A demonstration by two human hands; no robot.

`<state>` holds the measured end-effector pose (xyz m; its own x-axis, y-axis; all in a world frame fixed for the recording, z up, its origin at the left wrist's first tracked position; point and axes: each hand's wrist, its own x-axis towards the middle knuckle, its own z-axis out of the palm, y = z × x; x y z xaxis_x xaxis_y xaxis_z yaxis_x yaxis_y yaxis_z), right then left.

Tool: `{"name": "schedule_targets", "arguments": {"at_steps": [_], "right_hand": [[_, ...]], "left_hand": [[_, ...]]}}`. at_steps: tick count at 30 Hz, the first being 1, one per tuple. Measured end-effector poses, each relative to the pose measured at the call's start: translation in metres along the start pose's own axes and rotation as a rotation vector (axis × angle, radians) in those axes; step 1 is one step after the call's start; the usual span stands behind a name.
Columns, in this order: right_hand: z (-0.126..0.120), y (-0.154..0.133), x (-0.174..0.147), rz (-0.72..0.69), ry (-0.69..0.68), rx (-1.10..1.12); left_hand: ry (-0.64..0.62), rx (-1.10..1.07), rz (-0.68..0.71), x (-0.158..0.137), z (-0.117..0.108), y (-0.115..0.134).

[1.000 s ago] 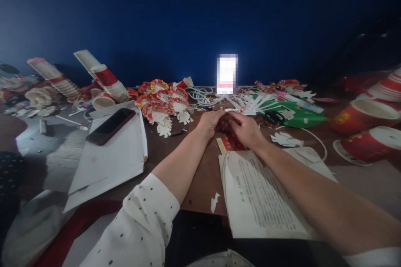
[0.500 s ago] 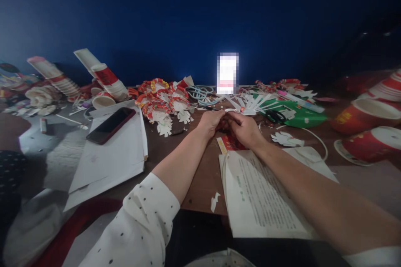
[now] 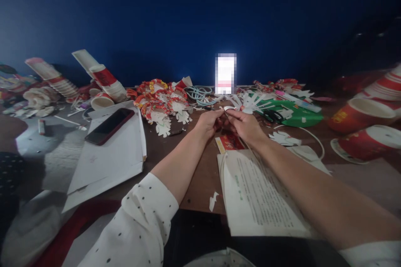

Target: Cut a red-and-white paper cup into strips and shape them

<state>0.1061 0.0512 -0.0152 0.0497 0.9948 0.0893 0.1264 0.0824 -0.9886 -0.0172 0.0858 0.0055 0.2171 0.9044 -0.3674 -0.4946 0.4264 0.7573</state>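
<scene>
In the head view my left hand [image 3: 210, 122] and my right hand [image 3: 246, 126] meet over the middle of the table, fingers closed. Both pinch a narrow white paper strip [image 3: 231, 108], whose curved upper part shows between the fingertips; the rest is hidden. Just behind my right hand lies a fan of white paper strips [image 3: 254, 102]. Black-handled scissors [image 3: 273, 115] rest to its right on a green sheet [image 3: 300, 117]. Below my hands a red card [image 3: 230, 142] lies partly over a printed booklet [image 3: 260, 196].
A dark phone [image 3: 109, 126] lies on white paper [image 3: 109, 162] at left. Red-and-white cut paper crafts [image 3: 161, 104] are heaped behind it. Paper cups [image 3: 363, 112] stand at right, with stacked cups [image 3: 108, 81] at left. A lit, blurred screen [image 3: 225, 73] stands at the back.
My fingers have shifted slightly, and the white strip between them now shows as a clearer curve. More of the red card is visible. The whole view has drifted a little.
</scene>
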Motion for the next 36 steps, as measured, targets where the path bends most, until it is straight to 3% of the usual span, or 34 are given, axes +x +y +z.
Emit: {"name": "schedule_targets", "arguments": {"at_steps": [7,14,20,23,29,32,36], "right_hand": [[0.0,-0.011,-0.003,0.011,0.051,-0.025],[-0.002,-0.022,-0.008,0.151,0.015,0.257],[-0.001,-0.026,-0.011,0.175,-0.028,0.389],[-0.002,-0.023,-0.01,0.094,-0.031,0.26],[-0.006,-0.011,-0.006,-0.19,0.067,-0.309],[-0.006,-0.009,-0.005,-0.29,0.097,-0.397],[-0.006,-0.008,-0.005,-0.307,0.091,-0.449]], "left_hand": [[-0.099,0.011,0.03,0.003,-0.004,-0.002],[-0.199,0.055,0.058,0.003,-0.008,-0.004],[-0.325,0.011,0.06,-0.001,-0.006,-0.007],[-0.306,0.016,0.082,-0.002,-0.005,-0.007],[-0.223,0.053,0.076,-0.002,0.0,-0.004],[-0.16,0.078,0.061,-0.004,0.003,-0.002],[-0.04,0.102,0.034,-0.006,0.006,0.0]]}}
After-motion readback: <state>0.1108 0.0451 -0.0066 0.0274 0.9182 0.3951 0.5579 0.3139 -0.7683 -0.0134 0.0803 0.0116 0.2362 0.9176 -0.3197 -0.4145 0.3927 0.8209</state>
